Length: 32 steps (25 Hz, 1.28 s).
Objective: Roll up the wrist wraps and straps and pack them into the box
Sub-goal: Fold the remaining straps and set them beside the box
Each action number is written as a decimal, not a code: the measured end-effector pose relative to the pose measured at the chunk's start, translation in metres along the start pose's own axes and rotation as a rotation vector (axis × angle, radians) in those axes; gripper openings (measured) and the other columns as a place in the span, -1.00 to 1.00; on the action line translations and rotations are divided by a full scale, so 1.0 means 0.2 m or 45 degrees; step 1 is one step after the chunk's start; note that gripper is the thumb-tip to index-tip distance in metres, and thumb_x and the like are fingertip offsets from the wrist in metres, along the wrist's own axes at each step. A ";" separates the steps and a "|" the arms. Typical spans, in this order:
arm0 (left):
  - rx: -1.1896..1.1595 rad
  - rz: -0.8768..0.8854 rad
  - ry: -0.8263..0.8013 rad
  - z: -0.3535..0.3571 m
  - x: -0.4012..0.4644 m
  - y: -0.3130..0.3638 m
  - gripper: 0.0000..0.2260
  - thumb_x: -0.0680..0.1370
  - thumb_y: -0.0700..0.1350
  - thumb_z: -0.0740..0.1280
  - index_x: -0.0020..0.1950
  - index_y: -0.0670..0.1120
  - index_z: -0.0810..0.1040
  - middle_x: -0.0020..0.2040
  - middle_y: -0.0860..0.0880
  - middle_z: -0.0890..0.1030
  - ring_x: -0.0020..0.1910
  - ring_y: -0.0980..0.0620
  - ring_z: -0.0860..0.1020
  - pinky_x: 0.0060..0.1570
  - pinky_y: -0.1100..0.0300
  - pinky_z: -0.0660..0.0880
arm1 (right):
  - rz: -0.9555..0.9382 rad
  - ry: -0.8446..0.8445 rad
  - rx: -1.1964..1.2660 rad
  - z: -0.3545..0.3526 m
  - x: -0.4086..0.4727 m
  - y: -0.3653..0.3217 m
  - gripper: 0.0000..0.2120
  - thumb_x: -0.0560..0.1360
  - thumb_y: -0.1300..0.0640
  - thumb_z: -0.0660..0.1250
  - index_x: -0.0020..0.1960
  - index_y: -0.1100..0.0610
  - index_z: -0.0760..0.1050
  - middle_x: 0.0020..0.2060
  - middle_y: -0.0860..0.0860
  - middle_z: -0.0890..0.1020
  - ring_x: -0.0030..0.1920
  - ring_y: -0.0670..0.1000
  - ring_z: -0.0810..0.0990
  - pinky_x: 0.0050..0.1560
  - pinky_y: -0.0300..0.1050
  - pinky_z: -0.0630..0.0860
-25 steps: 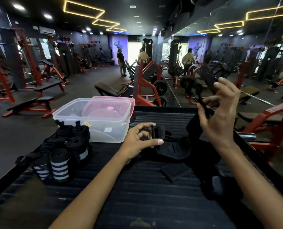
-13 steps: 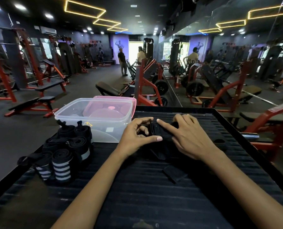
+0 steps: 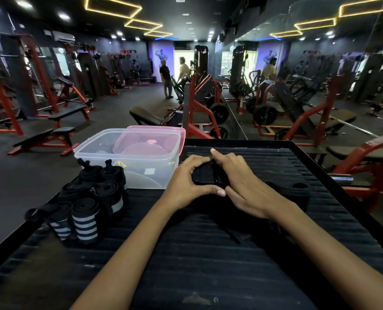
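Observation:
A black strap (image 3: pixel 205 174) sits partly rolled between both hands at the middle of the black ribbed platform (image 3: pixel 208 265). My left hand (image 3: pixel 186 184) curls around the roll from the left. My right hand (image 3: pixel 242 182) presses on it from the right, index finger stretched over the top. The strap's loose tail (image 3: pixel 295 193) trails off to the right on the platform. A clear plastic box (image 3: pixel 128 153) stands open at the far left, its pink lid (image 3: pixel 177 133) behind it. Several rolled wraps (image 3: pixel 85 218), black and striped, lie in a pile left of my arms.
The platform has a raised black rim (image 3: pixel 333 182) on its right side. Beyond it stand red gym machines (image 3: pixel 199 104), benches (image 3: pixel 45 139) and a mirror wall (image 3: pixel 320 74). Two people (image 3: pixel 166 79) stand far off by the bright doorway.
My right hand came down from holding the strap's tail up in the air and now rests on the roll beside my left hand. The roll looks thicker.

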<state>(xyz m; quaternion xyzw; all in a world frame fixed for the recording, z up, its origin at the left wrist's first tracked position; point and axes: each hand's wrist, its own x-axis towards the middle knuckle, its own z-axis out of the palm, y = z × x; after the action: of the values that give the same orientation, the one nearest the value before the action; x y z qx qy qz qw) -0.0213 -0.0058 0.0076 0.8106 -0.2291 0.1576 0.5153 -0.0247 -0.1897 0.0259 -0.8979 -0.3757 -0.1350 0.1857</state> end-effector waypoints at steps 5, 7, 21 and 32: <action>-0.269 -0.108 0.118 0.03 -0.01 -0.02 -0.03 0.11 0.04 0.58 0.46 0.06 0.23 0.09 -0.02 0.60 0.12 0.16 0.57 0.16 0.29 0.46 | 0.120 0.244 0.511 -0.01 0.00 -0.05 -0.57 0.53 -0.15 0.18 0.31 0.05 0.35 0.19 -0.06 0.41 0.27 -0.20 0.40 0.28 -0.26 0.34; -0.334 -0.110 0.140 0.05 -0.02 -0.04 0.09 0.15 0.01 0.54 0.54 0.02 -0.02 0.06 -0.04 0.61 0.07 0.14 0.60 0.11 0.28 0.50 | 0.214 0.276 0.500 0.01 0.01 -0.08 -0.57 0.48 -0.20 0.32 0.23 0.02 0.39 0.14 -0.08 0.42 0.22 -0.22 0.43 0.23 -0.31 0.36; -0.150 -0.091 -0.008 0.09 -0.01 -0.03 -0.21 0.21 0.08 0.50 0.41 0.15 0.31 0.16 0.06 0.54 0.20 0.08 0.52 0.31 0.13 0.42 | 0.325 0.518 0.425 0.00 0.04 -0.09 -0.87 0.51 0.12 0.36 0.04 0.12 0.53 -0.07 0.03 0.47 -0.12 -0.18 0.48 -0.10 -0.50 0.33; -0.072 -0.218 -0.120 -0.13 0.00 -0.06 -0.50 0.23 -0.05 0.56 0.10 0.14 0.46 -0.03 0.09 0.45 -0.10 0.13 0.42 -0.13 0.28 0.45 | 0.724 0.651 1.458 -0.12 0.02 -0.07 -0.94 0.46 0.32 0.39 -0.17 0.21 0.57 -0.34 0.06 0.66 -0.46 -0.08 0.58 -0.52 -0.26 0.48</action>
<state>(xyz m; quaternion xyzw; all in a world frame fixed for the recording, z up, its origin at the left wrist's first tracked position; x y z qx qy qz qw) -0.0152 0.0229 0.0100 0.8190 -0.1872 0.0680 0.5381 -0.0347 -0.1877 0.0524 -0.6618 -0.0820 -0.0690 0.7420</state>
